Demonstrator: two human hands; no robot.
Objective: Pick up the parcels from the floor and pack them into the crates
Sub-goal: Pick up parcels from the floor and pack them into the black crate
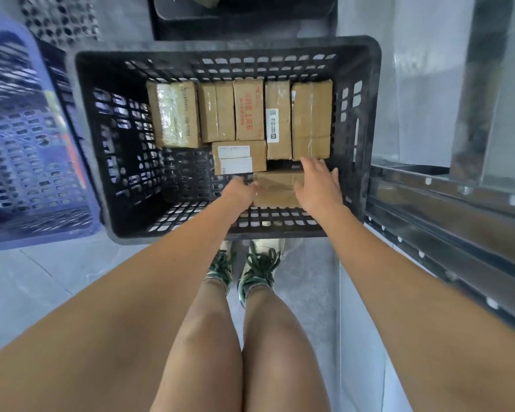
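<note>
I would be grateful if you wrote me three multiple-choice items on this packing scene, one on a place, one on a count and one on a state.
1. Where in the black crate does the parcel under the hands lie?
A. near right corner
B. far left corner
C. outside, on the floor

2. How many parcels stand in the far row?
A. two
B. five
C. nine

3. How is the right hand?
A. curled into a fist
B. fingers spread over the parcel
C. gripping the crate rim

Answers:
1 A, the parcel sits by the near wall, on the right side.
2 B, five brown boxes stand side by side along the far wall.
3 B, the straight fingers lie spread on the parcel's right end, while the left hand holds its left end.
</note>
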